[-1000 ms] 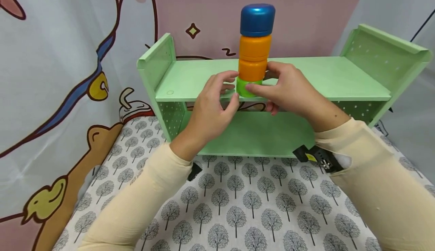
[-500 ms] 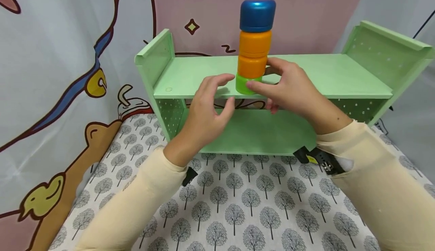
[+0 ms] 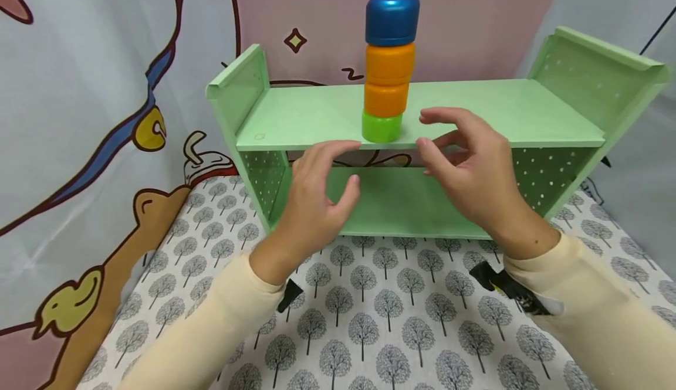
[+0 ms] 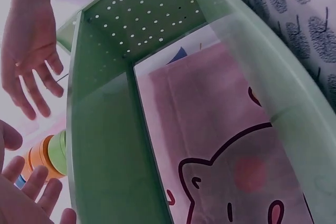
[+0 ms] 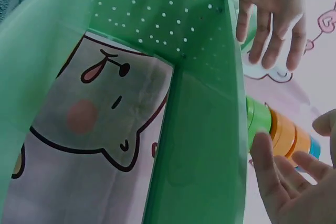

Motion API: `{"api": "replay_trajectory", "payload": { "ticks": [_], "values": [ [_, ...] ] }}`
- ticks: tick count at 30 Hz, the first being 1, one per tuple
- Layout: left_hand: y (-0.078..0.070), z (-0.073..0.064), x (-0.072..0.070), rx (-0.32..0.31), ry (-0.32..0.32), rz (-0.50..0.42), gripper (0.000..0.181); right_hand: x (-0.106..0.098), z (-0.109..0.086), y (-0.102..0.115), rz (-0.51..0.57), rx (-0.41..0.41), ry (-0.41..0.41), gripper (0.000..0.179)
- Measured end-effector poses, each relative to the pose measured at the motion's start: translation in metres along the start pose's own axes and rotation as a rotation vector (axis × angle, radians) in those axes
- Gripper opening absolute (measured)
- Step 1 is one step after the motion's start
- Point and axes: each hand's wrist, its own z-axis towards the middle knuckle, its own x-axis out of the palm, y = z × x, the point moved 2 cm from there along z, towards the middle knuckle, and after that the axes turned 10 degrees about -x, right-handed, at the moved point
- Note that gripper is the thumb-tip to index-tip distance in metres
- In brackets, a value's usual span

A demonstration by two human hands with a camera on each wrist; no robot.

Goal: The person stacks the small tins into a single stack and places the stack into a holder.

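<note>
A stack of round cups stands upright on the top board of the green shelf (image 3: 311, 114): a green cup (image 3: 381, 127) at the bottom, orange cups (image 3: 388, 79) above it and a blue cup (image 3: 392, 19) on top. To the right of the stack, my right hand (image 3: 475, 170) is apart from it, thumb and fingers spread and relaxed, holding nothing. My left hand (image 3: 319, 196) is at the front edge on the left, below the stack, its fingers loosely bent and holding nothing. Both wrist views show the hands on either side of the cups, with gaps between.
The shelf has raised end panels, the right one (image 3: 607, 79) and the left one (image 3: 240, 85), and a lower level (image 3: 412, 202). It stands on a tree-patterned cloth (image 3: 364, 319). A cartoon-printed curtain (image 3: 79, 143) hangs at the left and behind.
My right hand has let go of the green cup and drawn back to the right and down. My left hand has moved slightly down and left. The stack stays standing.
</note>
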Motion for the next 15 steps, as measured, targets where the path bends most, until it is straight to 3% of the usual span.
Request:
{"api": "replay_trajectory", "payload": {
  "ticks": [3, 7, 10, 15],
  "values": [
    [0.003, -0.009, -0.002, -0.006, 0.017, 0.034, 0.042, 0.003, -0.016, 0.002, -0.058, -0.115, 0.018, 0.034],
    [0.007, -0.023, -0.005, -0.022, 0.044, 0.083, 0.043, 0.014, -0.041, 0.003, -0.122, -0.229, 0.125, 0.042],
    [0.01, -0.032, -0.007, -0.043, 0.066, 0.122, 0.045, 0.021, -0.057, 0.001, -0.157, -0.248, 0.199, 0.048],
    [0.015, -0.043, -0.01, -0.083, 0.148, 0.181, 0.052, 0.025, -0.072, -0.004, -0.206, -0.189, 0.269, 0.049]
  ]
}}
